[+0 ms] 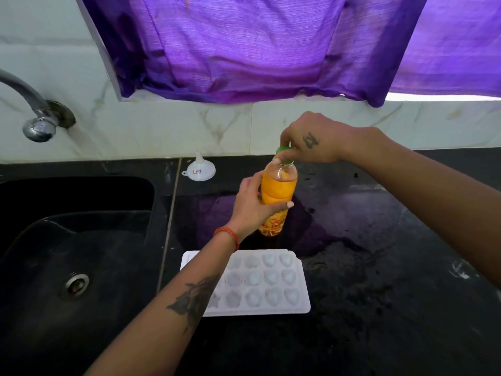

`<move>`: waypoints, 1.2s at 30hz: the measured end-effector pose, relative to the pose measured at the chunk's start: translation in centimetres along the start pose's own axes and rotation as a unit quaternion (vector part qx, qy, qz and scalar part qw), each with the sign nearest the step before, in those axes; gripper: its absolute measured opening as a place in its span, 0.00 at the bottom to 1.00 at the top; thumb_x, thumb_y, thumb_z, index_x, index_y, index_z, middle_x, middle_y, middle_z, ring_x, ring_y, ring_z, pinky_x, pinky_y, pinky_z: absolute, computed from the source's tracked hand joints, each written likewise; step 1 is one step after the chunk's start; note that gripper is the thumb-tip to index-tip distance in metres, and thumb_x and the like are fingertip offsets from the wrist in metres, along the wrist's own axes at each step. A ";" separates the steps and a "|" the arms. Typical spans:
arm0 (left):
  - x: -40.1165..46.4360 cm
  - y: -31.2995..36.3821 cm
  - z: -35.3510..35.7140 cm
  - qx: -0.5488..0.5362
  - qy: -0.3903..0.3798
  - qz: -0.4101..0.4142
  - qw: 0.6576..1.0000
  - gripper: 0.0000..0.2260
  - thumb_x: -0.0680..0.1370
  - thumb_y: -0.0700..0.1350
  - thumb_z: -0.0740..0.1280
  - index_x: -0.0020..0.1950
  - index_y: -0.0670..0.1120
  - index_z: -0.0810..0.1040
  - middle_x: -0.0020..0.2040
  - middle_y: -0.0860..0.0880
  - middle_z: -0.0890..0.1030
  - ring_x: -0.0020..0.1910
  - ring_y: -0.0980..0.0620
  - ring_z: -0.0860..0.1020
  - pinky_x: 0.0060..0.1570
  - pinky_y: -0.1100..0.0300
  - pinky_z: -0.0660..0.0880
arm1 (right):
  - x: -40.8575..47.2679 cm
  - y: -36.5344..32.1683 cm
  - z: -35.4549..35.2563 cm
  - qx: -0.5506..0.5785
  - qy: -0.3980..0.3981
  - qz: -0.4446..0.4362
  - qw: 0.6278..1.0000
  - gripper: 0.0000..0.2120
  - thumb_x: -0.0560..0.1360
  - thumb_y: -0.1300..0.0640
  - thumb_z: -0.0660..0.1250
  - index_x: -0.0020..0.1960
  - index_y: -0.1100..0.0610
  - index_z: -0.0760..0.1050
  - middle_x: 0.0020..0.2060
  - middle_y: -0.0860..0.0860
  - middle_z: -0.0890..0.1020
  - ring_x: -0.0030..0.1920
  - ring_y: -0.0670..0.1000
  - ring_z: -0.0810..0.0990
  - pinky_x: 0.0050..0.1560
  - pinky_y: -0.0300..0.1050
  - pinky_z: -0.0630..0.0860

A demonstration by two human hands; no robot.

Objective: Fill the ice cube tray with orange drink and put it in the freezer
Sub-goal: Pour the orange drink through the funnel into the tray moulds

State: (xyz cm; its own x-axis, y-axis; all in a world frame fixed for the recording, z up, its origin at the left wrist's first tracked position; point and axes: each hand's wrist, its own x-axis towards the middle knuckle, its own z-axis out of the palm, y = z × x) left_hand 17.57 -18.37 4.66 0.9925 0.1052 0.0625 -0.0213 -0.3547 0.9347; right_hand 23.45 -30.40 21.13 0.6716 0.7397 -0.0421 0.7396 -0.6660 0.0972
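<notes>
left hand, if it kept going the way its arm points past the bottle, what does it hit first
Probably the tiled wall behind the counter. The left hand grips the orange drink bottle, and the funnel sits off to the side of that line, though depth is unclear.

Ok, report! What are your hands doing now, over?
Left hand grips bottle. Right hand pinches green cap. Tray empty. Nothing blocking.

A purple curtain (257, 47) hangs at the top, a white funnel (198, 169) stands center, sink (40, 267) and tap (32, 112) left.
</notes>
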 end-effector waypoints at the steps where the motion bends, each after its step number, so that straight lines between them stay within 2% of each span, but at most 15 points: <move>1: -0.1 0.1 0.0 -0.012 -0.005 0.001 1.000 0.36 0.59 0.62 0.75 0.64 0.60 0.68 0.62 0.52 0.71 0.60 0.49 0.74 0.58 0.48 0.76 | 0.1 -0.2 0.2 -0.014 0.005 -0.005 1.000 0.21 0.77 0.46 0.61 0.56 0.62 0.78 0.47 0.59 0.83 0.43 0.56 0.79 0.43 0.43 0.72; 3: -0.1 0.1 -0.3 -0.020 -0.012 0.009 1.000 0.35 0.58 0.63 0.74 0.63 0.62 0.68 0.63 0.51 0.74 0.59 0.51 0.75 0.57 0.50 0.77 | 0.0 -0.5 0.3 -0.036 0.005 -0.029 0.999 0.18 0.78 0.49 0.61 0.55 0.63 0.78 0.45 0.59 0.82 0.42 0.56 0.79 0.43 0.44 0.74; 7: 0.3 0.1 -0.8 -0.014 -0.031 0.008 0.999 0.34 0.64 0.56 0.77 0.67 0.55 0.68 0.63 0.51 0.75 0.59 0.50 0.75 0.56 0.53 0.77 | -0.6 -0.3 -0.2 -0.034 -0.005 -0.071 0.997 0.17 0.78 0.53 0.61 0.64 0.59 0.74 0.53 0.58 0.80 0.52 0.56 0.78 0.52 0.45 0.73; 11: 0.7 0.8 -1.3 -0.043 -0.100 -0.001 0.994 0.33 0.71 0.44 0.75 0.71 0.54 0.62 0.61 0.53 0.74 0.58 0.52 0.75 0.51 0.63 0.75 | -0.5 0.3 -0.8 0.009 -0.031 -0.033 0.999 0.23 0.77 0.45 0.59 0.65 0.59 0.73 0.56 0.57 0.81 0.53 0.56 0.79 0.54 0.45 0.72; 13: 0.5 0.8 -0.9 -0.063 -0.106 0.004 0.992 0.35 0.70 0.47 0.75 0.70 0.56 0.58 0.63 0.52 0.72 0.60 0.52 0.74 0.56 0.58 0.75 | -0.2 0.1 -0.4 -0.004 -0.022 -0.012 1.000 0.24 0.77 0.43 0.58 0.61 0.61 0.76 0.51 0.59 0.82 0.48 0.56 0.80 0.49 0.44 0.73; 15: 0.0 0.7 -0.1 -0.055 -0.068 -0.013 0.996 0.35 0.65 0.56 0.74 0.65 0.59 0.57 0.64 0.51 0.72 0.60 0.51 0.75 0.59 0.51 0.76 | -0.1 -0.2 0.4 -0.020 -0.008 -0.017 1.000 0.20 0.78 0.47 0.59 0.58 0.62 0.76 0.49 0.59 0.82 0.44 0.55 0.79 0.45 0.42 0.71; 17: -0.2 0.6 0.1 -0.036 -0.048 -0.018 0.998 0.36 0.62 0.62 0.72 0.64 0.58 0.59 0.63 0.51 0.74 0.59 0.50 0.76 0.58 0.47 0.76 | -0.1 -0.3 0.6 -0.029 -0.008 -0.029 0.999 0.16 0.79 0.51 0.61 0.60 0.61 0.76 0.49 0.58 0.81 0.46 0.54 0.79 0.46 0.41 0.71; 19: 0.2 0.6 -0.4 -0.023 -0.072 -0.013 0.997 0.37 0.64 0.60 0.73 0.68 0.55 0.60 0.63 0.52 0.73 0.60 0.49 0.75 0.58 0.48 0.76 | -0.3 -0.1 0.4 -0.027 -0.010 -0.049 0.998 0.16 0.78 0.54 0.62 0.63 0.59 0.74 0.53 0.58 0.79 0.51 0.55 0.78 0.48 0.41 0.71; 21: 0.7 0.8 -1.2 -0.031 -0.113 -0.021 0.993 0.34 0.71 0.52 0.74 0.71 0.52 0.59 0.63 0.52 0.72 0.61 0.49 0.74 0.56 0.54 0.75 | -0.3 0.3 -0.2 -0.012 -0.015 -0.066 0.998 0.18 0.77 0.55 0.63 0.66 0.57 0.72 0.56 0.57 0.79 0.54 0.55 0.77 0.50 0.40 0.69; 23: 0.9 0.9 -1.5 -0.039 -0.124 -0.020 0.991 0.32 0.72 0.48 0.73 0.71 0.50 0.60 0.63 0.51 0.71 0.61 0.50 0.73 0.55 0.58 0.74 | -0.3 0.7 -0.6 0.027 -0.021 -0.051 0.998 0.21 0.76 0.49 0.64 0.67 0.56 0.71 0.57 0.56 0.80 0.54 0.54 0.78 0.51 0.41 0.70; 26: 0.6 0.2 -0.5 0.016 -0.052 0.001 0.999 0.37 0.64 0.56 0.77 0.69 0.50 0.64 0.63 0.50 0.67 0.64 0.51 0.70 0.61 0.54 0.73 | 0.2 0.7 0.0 0.030 -0.024 -0.004 0.999 0.26 0.74 0.40 0.61 0.61 0.59 0.75 0.46 0.56 0.80 0.44 0.53 0.77 0.45 0.43 0.71; 27: 0.4 0.1 -0.1 0.029 -0.026 -0.003 0.999 0.38 0.63 0.58 0.77 0.67 0.51 0.65 0.62 0.50 0.68 0.63 0.51 0.70 0.60 0.53 0.73 | 0.3 0.4 0.3 0.011 -0.019 -0.009 1.000 0.24 0.75 0.42 0.61 0.58 0.61 0.77 0.41 0.56 0.78 0.40 0.53 0.76 0.42 0.42 0.70; 29: 0.4 0.0 0.2 0.042 0.000 0.004 0.999 0.37 0.60 0.62 0.75 0.64 0.51 0.67 0.60 0.50 0.73 0.60 0.51 0.74 0.58 0.50 0.75 | 0.4 0.1 0.5 -0.019 -0.022 -0.023 0.999 0.20 0.77 0.46 0.61 0.54 0.62 0.78 0.39 0.54 0.77 0.39 0.53 0.75 0.40 0.43 0.70; 33: 1.0 0.5 -0.7 0.041 -0.050 0.019 0.998 0.36 0.61 0.59 0.74 0.66 0.51 0.69 0.61 0.51 0.77 0.59 0.51 0.76 0.58 0.48 0.76 | 0.2 0.5 -0.4 -0.021 -0.038 -0.075 0.996 0.14 0.76 0.54 0.64 0.60 0.57 0.77 0.50 0.55 0.81 0.49 0.55 0.78 0.53 0.51 0.76; 36: 1.3 0.6 -1.2 0.036 -0.079 0.009 0.996 0.36 0.62 0.57 0.75 0.67 0.50 0.69 0.62 0.50 0.77 0.58 0.50 0.77 0.58 0.50 0.76 | 0.2 0.8 -0.7 -0.008 -0.028 -0.107 0.994 0.14 0.74 0.60 0.67 0.59 0.54 0.79 0.53 0.53 0.82 0.52 0.53 0.79 0.56 0.51 0.76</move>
State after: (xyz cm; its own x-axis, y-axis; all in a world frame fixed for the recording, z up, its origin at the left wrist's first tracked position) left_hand 18.74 -17.31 5.76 0.9988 -0.0466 0.0176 -0.0356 -0.4224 0.9057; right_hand 24.12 -30.76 21.89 0.5006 0.8575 -0.1183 0.8653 -0.4919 0.0964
